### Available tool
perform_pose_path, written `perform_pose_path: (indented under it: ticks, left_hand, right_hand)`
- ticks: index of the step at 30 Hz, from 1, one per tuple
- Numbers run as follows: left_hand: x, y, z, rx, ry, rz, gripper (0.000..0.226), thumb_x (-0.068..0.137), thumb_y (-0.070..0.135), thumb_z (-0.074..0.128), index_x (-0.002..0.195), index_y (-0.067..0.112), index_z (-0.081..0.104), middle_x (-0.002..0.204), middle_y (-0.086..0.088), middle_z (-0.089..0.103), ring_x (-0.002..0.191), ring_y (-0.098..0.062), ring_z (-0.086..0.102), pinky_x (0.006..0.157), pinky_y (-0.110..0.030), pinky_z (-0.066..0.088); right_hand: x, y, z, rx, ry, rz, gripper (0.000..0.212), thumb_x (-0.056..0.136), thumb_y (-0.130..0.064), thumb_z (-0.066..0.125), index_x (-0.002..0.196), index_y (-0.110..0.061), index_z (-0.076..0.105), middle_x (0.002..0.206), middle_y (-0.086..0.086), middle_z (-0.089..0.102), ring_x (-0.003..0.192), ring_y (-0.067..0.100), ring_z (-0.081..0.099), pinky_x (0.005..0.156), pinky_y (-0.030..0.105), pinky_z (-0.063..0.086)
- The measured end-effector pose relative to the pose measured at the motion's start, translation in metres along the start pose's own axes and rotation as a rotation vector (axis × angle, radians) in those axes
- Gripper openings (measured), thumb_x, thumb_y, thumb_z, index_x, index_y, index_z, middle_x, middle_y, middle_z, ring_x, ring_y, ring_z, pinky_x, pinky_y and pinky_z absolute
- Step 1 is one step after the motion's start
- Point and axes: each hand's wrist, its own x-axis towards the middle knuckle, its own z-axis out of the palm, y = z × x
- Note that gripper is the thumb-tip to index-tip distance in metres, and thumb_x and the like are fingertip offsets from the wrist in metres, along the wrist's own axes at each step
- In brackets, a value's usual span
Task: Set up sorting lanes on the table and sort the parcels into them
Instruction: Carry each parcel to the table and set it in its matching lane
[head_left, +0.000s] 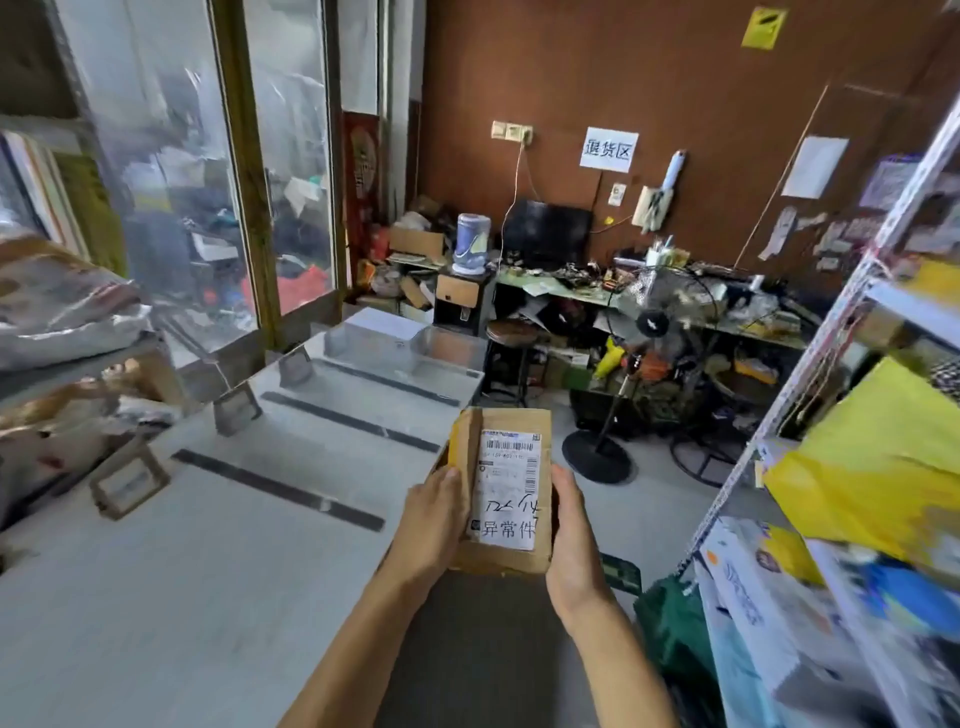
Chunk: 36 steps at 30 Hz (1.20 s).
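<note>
A brown cardboard parcel (511, 423) with a white shipping label and handwritten characters is held upright in front of me, just off the right edge of the white table (218, 545). My left hand (434, 519) grips its left side and my right hand (571, 525) grips its right side. Three dark tape strips (278, 488) lie across the table and split it into lanes. Small framed sign holders (129, 480) stand along the table's left edge, one per lane. Two clear plastic bins (449, 348) sit at the table's far end.
A metal shelf rack (810, 395) packed with yellow and blue parcels fills the right side. A standing fan (649, 332), a stool (511, 332) and a cluttered desk stand ahead. Silver bagged bundles (57, 301) pile up at the left. A green bag (675, 623) lies on the floor.
</note>
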Motion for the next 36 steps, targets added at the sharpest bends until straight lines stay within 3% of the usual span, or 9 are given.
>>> perform_pose_path:
  ticks: [5,10,14,18,23,25,28,31,36]
  left_hand:
    - [0.058,0.005,0.028,-0.058,-0.122,-0.036,0.044,0.109,0.033,0.028,0.091,0.018,0.065,0.087,0.003,0.072,0.077,0.002,0.069,0.059,-0.007,0.046]
    - [0.134,-0.003,0.056,-0.055,-0.186,-0.101,0.042,0.109,0.034,0.029,0.109,0.016,0.067,0.093,0.002,0.074,0.084,0.000,0.071,0.064,-0.011,0.051]
    - [0.200,-0.005,0.080,-0.018,-0.228,-0.178,0.045,0.108,0.039,0.028,0.097,0.014,0.064,0.099,-0.001,0.074,0.092,-0.011,0.071,0.076,-0.021,0.056]
    - [0.272,0.002,0.111,-0.006,-0.240,-0.266,0.037,0.108,0.045,0.027,0.106,0.033,0.062,0.108,0.006,0.070,0.106,-0.014,0.065,0.094,-0.030,0.049]
    - [0.373,0.014,0.153,0.017,-0.239,-0.319,0.054,0.103,0.057,0.028,0.123,0.025,0.067,0.096,0.008,0.074,0.095,-0.012,0.066,0.096,-0.032,0.048]
    - [0.408,0.019,0.166,0.003,-0.194,-0.379,0.055,0.104,0.052,0.029,0.116,0.015,0.068,0.073,0.010,0.068,0.075,-0.011,0.062,0.081,-0.030,0.048]
    - [0.449,0.027,0.176,-0.033,-0.190,-0.412,0.045,0.107,0.047,0.027,0.100,0.027,0.067,0.089,0.007,0.073,0.091,-0.013,0.069,0.091,-0.033,0.053]
    - [0.494,0.023,0.176,-0.120,-0.105,-0.459,0.038,0.108,0.040,0.031,0.089,0.029,0.062,0.079,0.010,0.073,0.086,-0.011,0.069,0.093,-0.035,0.054]
    - [0.580,-0.006,0.159,-0.226,0.031,-0.504,0.056,0.095,0.069,0.039,0.112,0.025,0.069,0.091,0.004,0.074,0.084,-0.013,0.073,0.084,-0.032,0.058]
  right_hand:
    - [0.047,0.005,-0.026,0.002,0.107,0.000,0.057,0.106,-0.057,0.020,0.139,-0.033,0.060,0.128,-0.004,0.072,0.118,0.017,0.068,0.111,0.051,0.046]
    - [0.113,0.002,-0.052,0.000,0.153,0.048,0.057,0.107,-0.055,0.018,0.138,-0.032,0.061,0.124,-0.003,0.074,0.113,0.015,0.071,0.106,0.045,0.050]
    - [0.183,0.005,-0.079,0.018,0.153,0.062,0.058,0.107,-0.056,0.018,0.138,-0.031,0.061,0.127,0.000,0.073,0.114,0.017,0.071,0.102,0.043,0.053]
    - [0.261,-0.001,-0.106,-0.022,0.130,0.090,0.061,0.107,-0.058,0.017,0.139,-0.030,0.061,0.127,0.002,0.072,0.113,0.020,0.071,0.101,0.046,0.055]
    - [0.361,-0.026,-0.144,-0.082,0.113,0.100,0.055,0.107,-0.056,0.020,0.129,-0.033,0.065,0.117,0.000,0.077,0.100,0.016,0.075,0.067,0.022,0.059]
    - [0.399,-0.035,-0.156,-0.101,0.098,0.091,0.052,0.107,-0.054,0.020,0.128,-0.034,0.064,0.118,-0.002,0.076,0.101,0.013,0.075,0.068,0.019,0.058]
    - [0.455,-0.042,-0.163,-0.154,0.045,0.107,0.055,0.106,-0.057,0.023,0.136,-0.031,0.061,0.126,0.000,0.073,0.110,0.015,0.072,0.085,0.031,0.061]
    - [0.515,-0.044,-0.160,-0.214,-0.014,0.130,0.061,0.099,-0.065,0.028,0.140,-0.031,0.058,0.129,-0.001,0.071,0.113,0.016,0.071,0.094,0.038,0.058]
    - [0.620,-0.041,-0.135,-0.277,-0.145,0.225,0.051,0.108,-0.055,0.026,0.137,-0.032,0.061,0.124,-0.004,0.074,0.111,0.017,0.072,0.101,0.045,0.055]
